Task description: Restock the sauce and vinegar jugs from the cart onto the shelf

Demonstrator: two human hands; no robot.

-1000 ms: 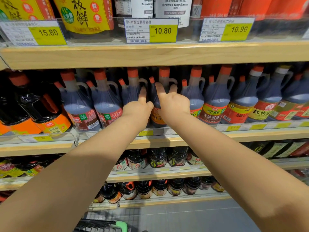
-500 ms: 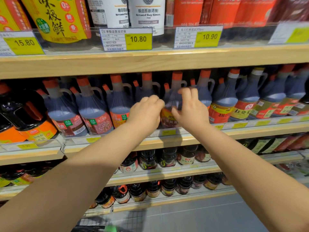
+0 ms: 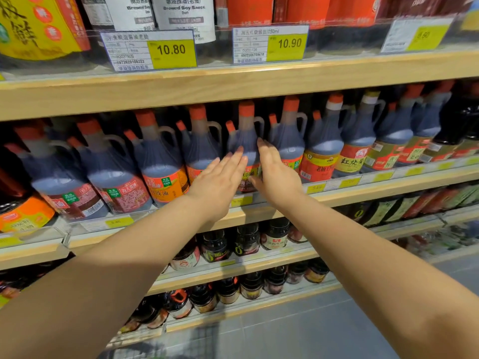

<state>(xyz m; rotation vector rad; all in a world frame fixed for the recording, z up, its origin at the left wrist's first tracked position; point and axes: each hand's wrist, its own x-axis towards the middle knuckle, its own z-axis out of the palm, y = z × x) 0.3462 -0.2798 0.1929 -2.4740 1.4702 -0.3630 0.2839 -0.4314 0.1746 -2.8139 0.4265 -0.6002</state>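
Jug: upright on shelf.
Left hand: fingers straight, on jug's left front.
Right hand: fingers straight, at jug's right; neither hand grips.

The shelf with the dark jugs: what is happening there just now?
A person reaches both arms to the middle shelf. The left hand and right hand are open, fingers straight, on either side of one orange-capped sauce jug standing upright in the row. Neither hand holds a jug.

One price tag reads 10.80, another tag 10.90; a white label says Brewed Soy Sauce.
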